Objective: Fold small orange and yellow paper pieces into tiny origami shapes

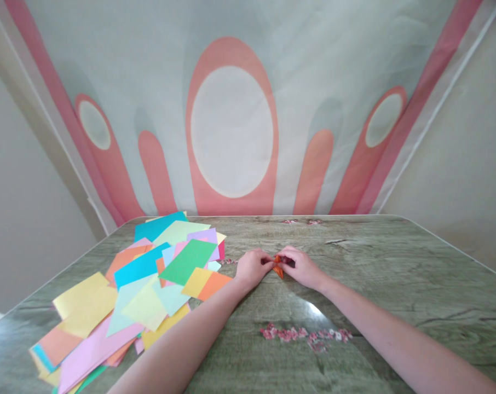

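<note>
My left hand point(253, 267) and my right hand point(301, 267) meet near the middle of the table point(396, 284). Both pinch a small folded piece of orange paper point(278, 266) between their fingertips, low against the tabletop. The fingers of each hand are curled in around the paper, which hides most of it. My forearms reach in from the bottom edge of the view.
A loose heap of coloured paper sheets point(141, 290) covers the left part of the table, just left of my left hand. A small pink flower print point(305, 334) marks the tabletop between my forearms. A patterned cloth point(231, 126) hangs behind the table.
</note>
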{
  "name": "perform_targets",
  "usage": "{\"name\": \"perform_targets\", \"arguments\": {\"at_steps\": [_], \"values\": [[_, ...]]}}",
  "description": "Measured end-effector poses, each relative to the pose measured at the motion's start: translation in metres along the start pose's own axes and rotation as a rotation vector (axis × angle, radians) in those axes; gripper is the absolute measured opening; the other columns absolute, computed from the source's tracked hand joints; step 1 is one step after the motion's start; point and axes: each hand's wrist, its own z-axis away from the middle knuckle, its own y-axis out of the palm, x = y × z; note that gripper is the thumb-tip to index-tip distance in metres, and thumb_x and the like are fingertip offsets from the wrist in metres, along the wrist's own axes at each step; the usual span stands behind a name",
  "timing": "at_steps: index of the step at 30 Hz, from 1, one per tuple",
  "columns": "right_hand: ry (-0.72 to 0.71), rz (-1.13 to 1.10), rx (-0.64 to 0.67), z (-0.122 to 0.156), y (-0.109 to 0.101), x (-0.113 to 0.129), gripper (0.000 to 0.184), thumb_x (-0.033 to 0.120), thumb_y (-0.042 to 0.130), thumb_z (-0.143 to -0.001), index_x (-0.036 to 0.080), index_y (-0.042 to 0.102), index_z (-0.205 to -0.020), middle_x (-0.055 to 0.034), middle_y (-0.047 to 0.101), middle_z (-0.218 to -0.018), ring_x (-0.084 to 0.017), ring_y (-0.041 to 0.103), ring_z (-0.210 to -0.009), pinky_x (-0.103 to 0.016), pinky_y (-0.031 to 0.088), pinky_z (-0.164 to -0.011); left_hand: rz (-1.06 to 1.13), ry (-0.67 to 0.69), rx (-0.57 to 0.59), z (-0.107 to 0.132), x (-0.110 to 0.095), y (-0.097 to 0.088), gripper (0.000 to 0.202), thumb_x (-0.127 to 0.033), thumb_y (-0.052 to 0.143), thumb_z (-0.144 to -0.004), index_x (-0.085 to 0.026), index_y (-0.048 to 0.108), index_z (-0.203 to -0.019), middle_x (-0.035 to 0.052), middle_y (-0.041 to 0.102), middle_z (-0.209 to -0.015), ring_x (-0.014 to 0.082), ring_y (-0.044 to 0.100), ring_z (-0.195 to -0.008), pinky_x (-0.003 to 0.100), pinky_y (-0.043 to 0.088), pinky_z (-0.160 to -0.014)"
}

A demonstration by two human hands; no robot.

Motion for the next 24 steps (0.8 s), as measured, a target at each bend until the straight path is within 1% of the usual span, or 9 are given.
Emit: {"name": "perform_targets", "arguments": {"at_steps": [3, 8, 11, 13, 16, 20, 24], "values": [[0.011, -0.012, 0.017, 0.000, -0.003, -0.001, 0.012, 0.019, 0.056, -0.075, 0.018, 0.060, -0.087, -0.0033, 0.056, -0.082, -0.013, 0.054, -0.070, -0.026, 0.044, -0.066, 0.002, 0.014, -0.013, 0.001, 0.000, 0.000, 0.019, -0.036, 0.055, -0.076, -0.024, 0.069, -0.081, -0.0005, 0.063, -0.079, 0.0125, 0.055, -0.071, 0.020, 0.040, -0.062], [0.080, 0.037, -0.067, 0.001, -0.006, 0.002, 0.005, 0.020, 0.057, -0.072, 0.018, 0.053, -0.073, 0.0014, 0.052, -0.068, -0.012, 0.050, -0.062, -0.024, 0.041, -0.059, -0.013, 0.030, -0.038, 0.003, 0.001, 0.001, 0.018, -0.035, 0.055, -0.076, -0.024, 0.068, -0.080, -0.0007, 0.063, -0.079, 0.0126, 0.055, -0.071, 0.020, 0.039, -0.062], [0.042, 0.069, -0.002, 0.001, -0.009, 0.005, 0.007, 0.020, 0.059, -0.071, 0.018, 0.054, -0.066, 0.0003, 0.053, -0.070, -0.012, 0.050, -0.063, -0.024, 0.040, -0.059, -0.022, 0.036, -0.049, 0.004, 0.001, 0.002, 0.017, -0.034, 0.054, -0.077, -0.025, 0.068, -0.080, -0.0013, 0.063, -0.078, 0.0123, 0.055, -0.070, 0.020, 0.039, -0.062], [0.017, 0.057, 0.062, 0.001, -0.010, 0.006, 0.004, 0.021, 0.059, -0.072, 0.018, 0.058, -0.069, -0.0011, 0.054, -0.073, -0.012, 0.052, -0.066, -0.024, 0.041, -0.062, -0.027, 0.036, -0.048, 0.004, 0.000, 0.002, 0.018, -0.034, 0.053, -0.078, -0.025, 0.068, -0.080, -0.0010, 0.063, -0.079, 0.0122, 0.056, -0.070, 0.020, 0.039, -0.061], [-0.003, 0.046, 0.111, 0.001, -0.011, 0.006, 0.006, 0.020, 0.058, -0.074, 0.019, 0.063, -0.073, -0.0023, 0.056, -0.078, -0.013, 0.054, -0.071, -0.026, 0.042, -0.068, -0.030, 0.039, -0.047, 0.004, 0.000, 0.001, 0.018, -0.034, 0.053, -0.078, -0.024, 0.068, -0.081, -0.0005, 0.064, -0.080, 0.0124, 0.056, -0.071, 0.020, 0.039, -0.061], [-0.007, 0.050, 0.114, 0.001, -0.011, 0.003, 0.007, 0.018, 0.057, -0.073, 0.019, 0.064, -0.072, -0.0028, 0.057, -0.079, -0.014, 0.054, -0.073, -0.026, 0.042, -0.069, -0.012, 0.086, -0.038, 0.004, 0.004, 0.001, 0.019, -0.032, 0.051, -0.079, -0.025, 0.068, -0.084, -0.0006, 0.064, -0.081, 0.0128, 0.056, -0.073, 0.021, 0.041, -0.066], [0.010, 0.064, 0.074, 0.001, -0.009, 0.001, 0.008, 0.012, 0.055, -0.071, 0.018, 0.060, -0.069, -0.0013, 0.056, -0.074, -0.013, 0.053, -0.067, -0.025, 0.042, -0.064, 0.008, 0.133, -0.011, 0.004, 0.008, 0.001, 0.021, -0.028, 0.049, -0.080, -0.026, 0.068, -0.089, -0.0002, 0.064, -0.082, 0.0135, 0.056, -0.075, 0.022, 0.042, -0.071]]}}
